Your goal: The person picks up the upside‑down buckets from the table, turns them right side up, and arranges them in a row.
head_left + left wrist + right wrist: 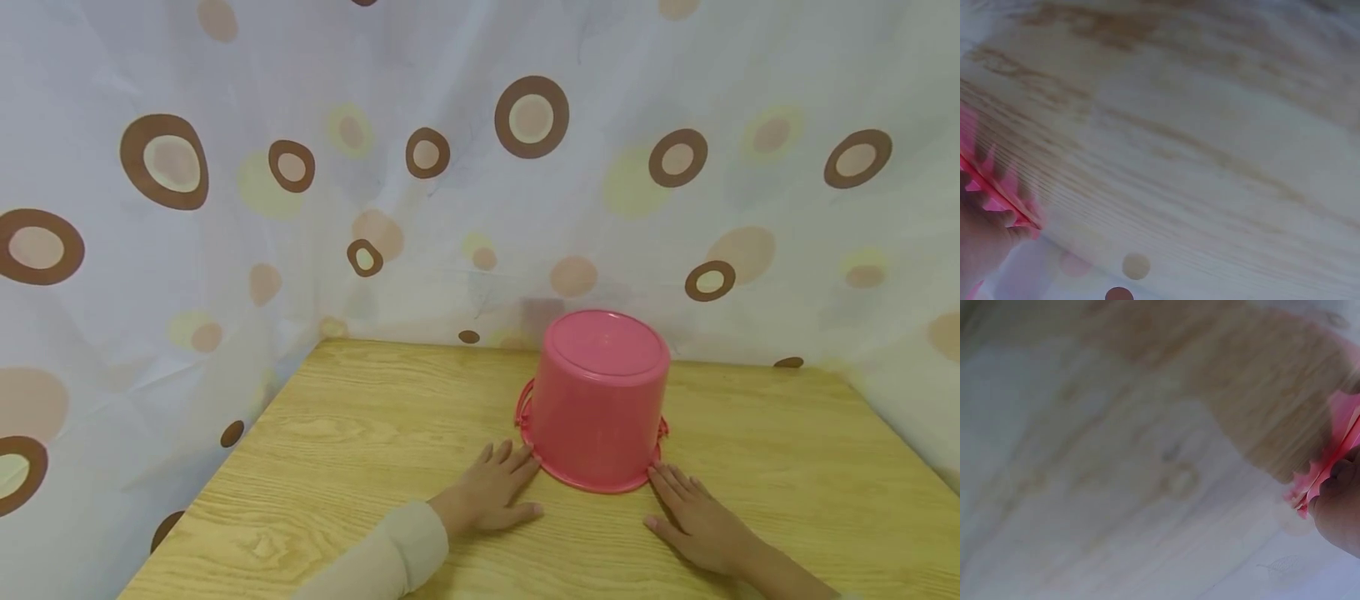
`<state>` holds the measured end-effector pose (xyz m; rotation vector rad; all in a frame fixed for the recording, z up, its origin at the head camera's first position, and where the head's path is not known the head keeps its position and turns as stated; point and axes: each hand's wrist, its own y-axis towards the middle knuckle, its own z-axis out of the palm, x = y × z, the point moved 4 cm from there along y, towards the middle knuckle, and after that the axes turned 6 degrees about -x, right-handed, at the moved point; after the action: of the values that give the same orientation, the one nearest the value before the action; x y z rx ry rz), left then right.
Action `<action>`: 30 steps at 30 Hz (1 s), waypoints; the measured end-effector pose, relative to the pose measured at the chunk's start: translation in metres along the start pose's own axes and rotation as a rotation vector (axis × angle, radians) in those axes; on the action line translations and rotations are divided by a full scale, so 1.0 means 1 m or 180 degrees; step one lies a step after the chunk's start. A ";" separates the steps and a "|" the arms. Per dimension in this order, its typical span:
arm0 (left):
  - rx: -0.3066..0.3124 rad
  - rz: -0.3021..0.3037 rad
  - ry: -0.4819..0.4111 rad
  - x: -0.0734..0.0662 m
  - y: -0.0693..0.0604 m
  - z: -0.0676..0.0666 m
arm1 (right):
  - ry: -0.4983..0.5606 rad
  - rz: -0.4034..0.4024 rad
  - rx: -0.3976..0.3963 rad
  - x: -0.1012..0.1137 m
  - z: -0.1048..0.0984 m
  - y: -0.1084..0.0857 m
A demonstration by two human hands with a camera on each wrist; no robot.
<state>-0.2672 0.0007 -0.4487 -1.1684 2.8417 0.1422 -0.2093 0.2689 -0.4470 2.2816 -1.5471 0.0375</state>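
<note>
A pink plastic bucket (597,408) stands upside down on the wooden table, its flat base facing up and its rim on the tabletop. Part of its pink handle (522,404) shows at the left side. My left hand (491,492) lies low on the table with fingers extended, fingertips at the rim's front left. On the other side, my right hand (697,521) reaches the rim's front right with straight fingers. Each wrist view catches only an edge of a hand beside the pink rim (997,197). Whatever may be under the bucket is hidden.
The wooden table (360,425) has pale grain and runs back to a white curtain (465,200) printed with brown, peach and yellow circles. This curtain also hangs along the left and right sides. The bucket stands near the table's back edge.
</note>
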 end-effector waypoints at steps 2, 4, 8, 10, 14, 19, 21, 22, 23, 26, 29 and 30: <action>0.0015 -0.0018 0.0014 0.000 0.000 -0.001 | -0.0004 0.0001 0.0004 0.000 0.000 0.000; 0.0020 -0.0025 0.0023 0.000 0.000 -0.002 | -0.0015 -0.0008 -0.0014 0.000 0.000 -0.001; 0.0004 -0.0020 0.0027 0.000 -0.001 -0.002 | -0.0032 -0.0061 -0.0067 0.002 0.000 -0.001; 0.0004 -0.0028 0.0009 0.000 -0.003 -0.002 | -0.0039 -0.0099 -0.0077 0.003 0.001 -0.001; 0.0035 -0.0087 -0.0013 0.003 -0.004 -0.002 | -0.0038 -0.0140 -0.0060 0.006 0.001 0.000; 0.0044 -0.0113 -0.0030 0.006 -0.005 -0.002 | -0.0112 -0.0236 -0.0135 0.009 0.001 0.002; 0.0050 -0.0117 -0.0053 0.007 -0.006 -0.002 | -0.0136 -0.0266 -0.0162 0.010 0.001 0.003; 0.0052 -0.0122 -0.0048 0.007 -0.007 -0.002 | -0.0134 -0.0268 -0.0163 0.011 0.001 0.003; 0.0055 -0.0131 -0.0052 0.007 -0.007 -0.002 | -0.0120 -0.0262 -0.0153 0.011 0.001 0.003; 0.0074 -0.0157 -0.0066 0.009 -0.009 -0.002 | -0.0069 -0.0218 -0.0098 0.013 0.002 0.004; 0.0076 -0.0163 -0.0075 0.010 -0.010 -0.002 | -0.0031 -0.0190 -0.0071 0.014 0.003 0.004; 0.0077 -0.0160 -0.0072 0.010 -0.010 -0.002 | -0.0028 -0.0183 -0.0068 0.015 0.003 0.004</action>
<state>-0.2671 -0.0138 -0.4483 -1.2244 2.7840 0.1173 -0.2074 0.2536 -0.4448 2.3113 -1.4783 -0.0046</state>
